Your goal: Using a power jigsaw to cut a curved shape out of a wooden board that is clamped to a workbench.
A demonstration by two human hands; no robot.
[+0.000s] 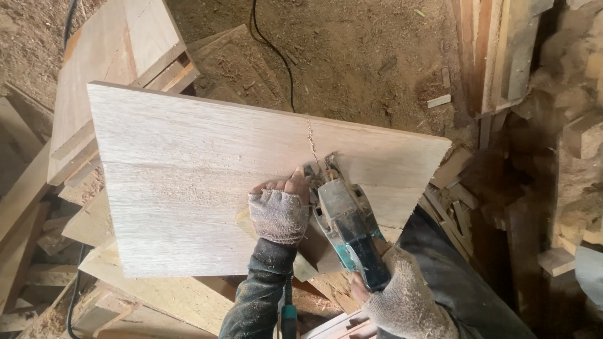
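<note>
A wide pale wooden board (188, 176) lies tilted across a pile of planks. A thin cut line with sawdust runs from its far edge toward a handheld power saw (345, 223), grey and teal, resting on the board's near right part. My left hand (279, 210), in a fingerless knitted glove, presses flat on the board just left of the saw's front. My right hand (402, 295), also gloved and dusted with sawdust, grips the saw's rear handle.
Stacked planks (119, 56) and offcuts lie under and left of the board. A black cable (276, 50) crosses the sawdust-covered floor beyond it. Upright timber (496, 50) and wood scraps (452, 207) crowd the right side.
</note>
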